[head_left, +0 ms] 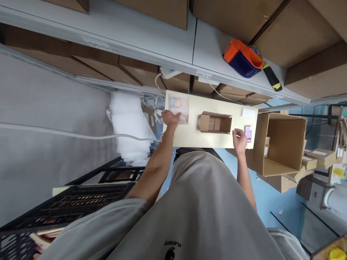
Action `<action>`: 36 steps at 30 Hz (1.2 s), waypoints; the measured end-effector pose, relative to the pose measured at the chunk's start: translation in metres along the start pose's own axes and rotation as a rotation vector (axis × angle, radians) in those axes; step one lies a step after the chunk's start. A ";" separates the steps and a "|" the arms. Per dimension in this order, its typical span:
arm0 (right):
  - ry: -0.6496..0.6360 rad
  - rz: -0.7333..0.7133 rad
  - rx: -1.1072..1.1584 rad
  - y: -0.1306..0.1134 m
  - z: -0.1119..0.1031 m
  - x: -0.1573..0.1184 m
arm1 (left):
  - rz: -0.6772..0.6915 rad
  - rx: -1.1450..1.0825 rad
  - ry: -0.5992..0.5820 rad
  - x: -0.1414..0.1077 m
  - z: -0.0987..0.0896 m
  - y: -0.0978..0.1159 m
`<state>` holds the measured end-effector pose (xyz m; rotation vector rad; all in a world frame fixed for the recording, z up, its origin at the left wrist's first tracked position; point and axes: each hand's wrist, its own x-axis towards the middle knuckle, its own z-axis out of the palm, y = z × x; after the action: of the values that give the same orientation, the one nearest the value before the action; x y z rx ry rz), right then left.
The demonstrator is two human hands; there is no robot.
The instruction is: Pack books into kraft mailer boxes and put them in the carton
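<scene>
Standing open on the table [189,139], the carton [226,125] is between the left hand [170,118] and the right hand [239,141], and from my distant seat I see neither of them clearly touching it. I judge the work to be about midway: what look like small boxes [214,123] are already inside, but the carton is not yet closed, so this part seems left. It is brown, long and narrow, with its open side up. The left hand lies at the clear sheet [184,110], thumb spread from the fingers; whether it grips the sheet, I cannot tell. The right hand is curled, near the phone [248,134]; if something is pinched there, I cannot tell.
</scene>
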<state>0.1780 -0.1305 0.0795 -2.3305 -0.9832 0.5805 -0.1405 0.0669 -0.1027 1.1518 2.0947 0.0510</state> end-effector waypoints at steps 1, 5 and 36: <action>0.007 0.008 0.004 0.000 0.000 -0.005 | -0.009 0.021 -0.018 0.003 -0.001 0.001; 0.025 0.047 0.013 0.005 -0.001 -0.021 | -0.001 0.067 -0.060 0.008 -0.005 0.003; -0.435 -0.107 0.166 0.057 0.022 0.069 | 0.750 -0.436 -0.119 -0.181 0.012 0.122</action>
<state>0.2389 -0.1062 0.0146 -2.0312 -1.1903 1.1108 0.0137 0.0015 0.0379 1.5358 1.3502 0.7300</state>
